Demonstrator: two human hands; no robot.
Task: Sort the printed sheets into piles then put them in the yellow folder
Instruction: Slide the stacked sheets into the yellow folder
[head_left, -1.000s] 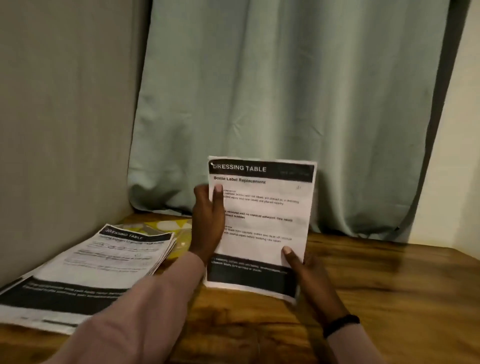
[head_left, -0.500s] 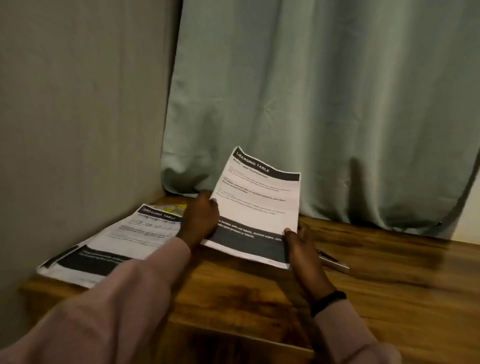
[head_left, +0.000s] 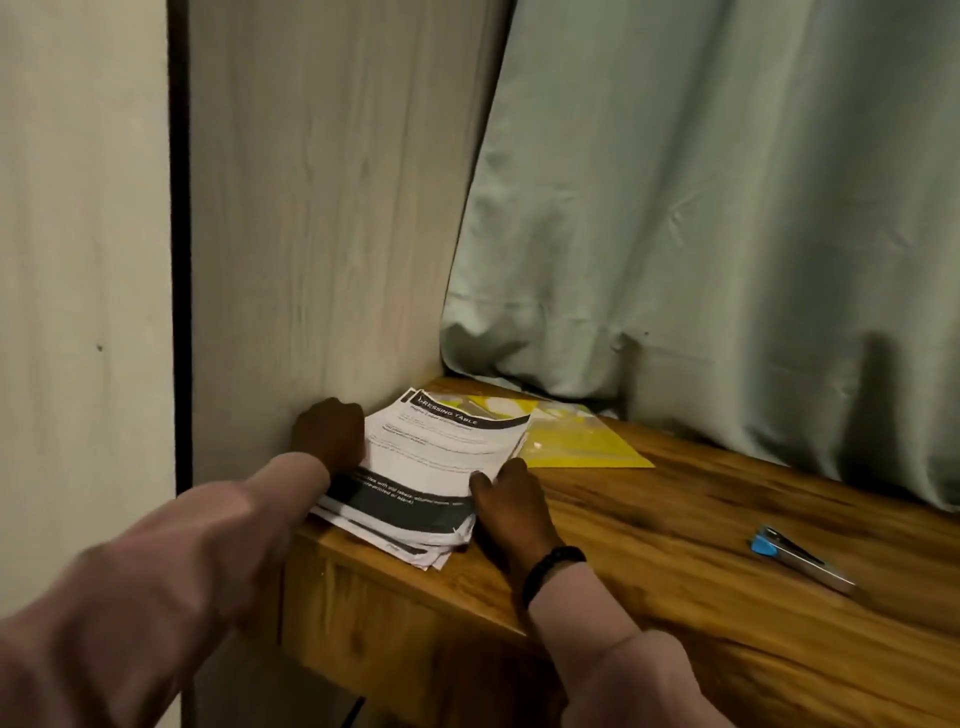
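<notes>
A pale green curtain (head_left: 727, 208) and wood-grain side panel (head_left: 322, 208) enclosed the wooden tabletop (head_left: 675, 545). The yellow folder (head_left: 582, 441) lay beyond the stack of printed sheets (head_left: 431, 467), which the left hand (head_left: 330, 434) and right hand (head_left: 511, 506) flanked, touching its edges; whether either gripped was unclear. A blue-tipped stapler (head_left: 800, 558) lay well right of the right hand.

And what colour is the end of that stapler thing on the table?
Bright blue; the rest of the stapler looks silvery grey. Head view.
</notes>
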